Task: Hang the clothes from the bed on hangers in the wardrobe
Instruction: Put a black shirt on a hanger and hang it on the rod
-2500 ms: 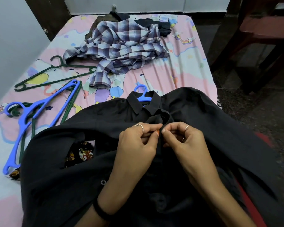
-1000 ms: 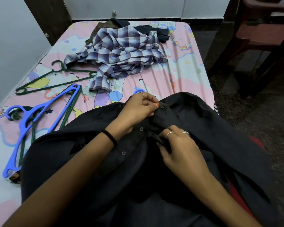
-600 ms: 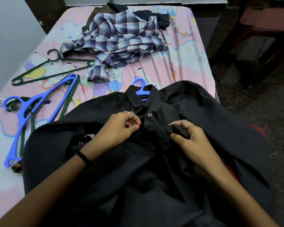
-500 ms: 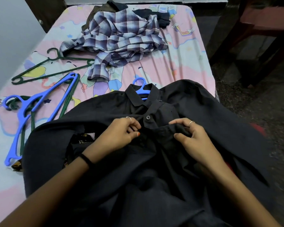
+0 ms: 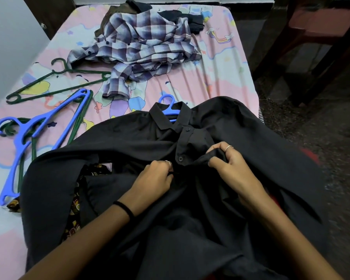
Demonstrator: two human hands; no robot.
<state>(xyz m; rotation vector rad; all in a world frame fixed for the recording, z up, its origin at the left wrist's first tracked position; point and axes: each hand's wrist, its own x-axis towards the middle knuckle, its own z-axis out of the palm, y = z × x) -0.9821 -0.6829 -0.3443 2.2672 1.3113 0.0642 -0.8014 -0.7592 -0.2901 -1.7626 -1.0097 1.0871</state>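
On one bed [image 5: 220, 77], two hands' fingers [image 5: 214, 164] pinch one black shirt [image 5: 261, 150] beside one plaid shirt [image 5: 141, 43].

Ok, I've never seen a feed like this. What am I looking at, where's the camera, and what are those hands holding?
This is one camera worn on a person's head, looking down at their bare hands. The left hand and right hand both pinch the front of a black button-up shirt, which sits on a blue plastic hanger. On the pink cartoon-print bed lie a crumpled purple checked shirt, a loose blue hanger and a dark green hanger.
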